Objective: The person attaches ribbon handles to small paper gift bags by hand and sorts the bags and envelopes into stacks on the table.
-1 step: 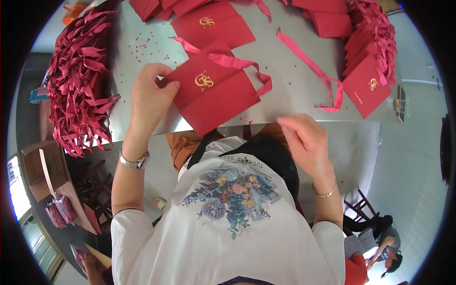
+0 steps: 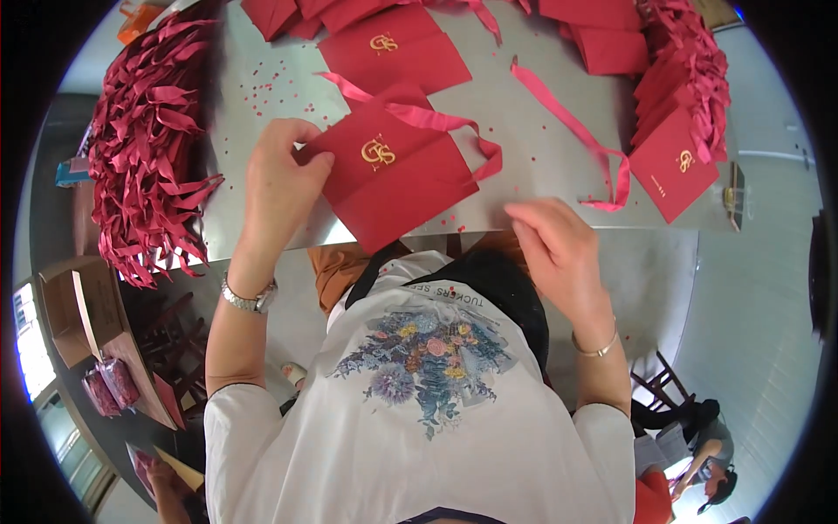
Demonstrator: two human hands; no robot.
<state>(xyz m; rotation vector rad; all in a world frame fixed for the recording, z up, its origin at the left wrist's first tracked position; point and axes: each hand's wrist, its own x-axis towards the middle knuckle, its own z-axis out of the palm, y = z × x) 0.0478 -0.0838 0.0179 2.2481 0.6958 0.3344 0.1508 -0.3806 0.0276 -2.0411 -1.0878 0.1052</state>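
A small red paper bag (image 2: 393,192) with a gold emblem lies tilted near the table's front edge. My left hand (image 2: 288,179) pinches its left edge between thumb and fingers. A pink-red ribbon (image 2: 415,114) crosses the bag's upper part and loops off its right side. My right hand (image 2: 559,249) is apart from the bag, to its right above the front edge. Its fingers are curled together, and whatever may be between them is hidden. Behind the held bag lies another red bag (image 2: 406,54) with the same emblem. A loose ribbon (image 2: 567,118) lies farther right.
Bundled dark-red ribbons (image 2: 153,148) hang along the table's left side. Red bags with ribbons (image 2: 672,148) are stacked at the right. Small red bits (image 2: 266,87) are scattered on the metal table (image 2: 262,61). Another person (image 2: 716,454) is at the lower right.
My right hand has shifted slightly left and up, toward the bag. My left hand keeps its pinch on the bag.
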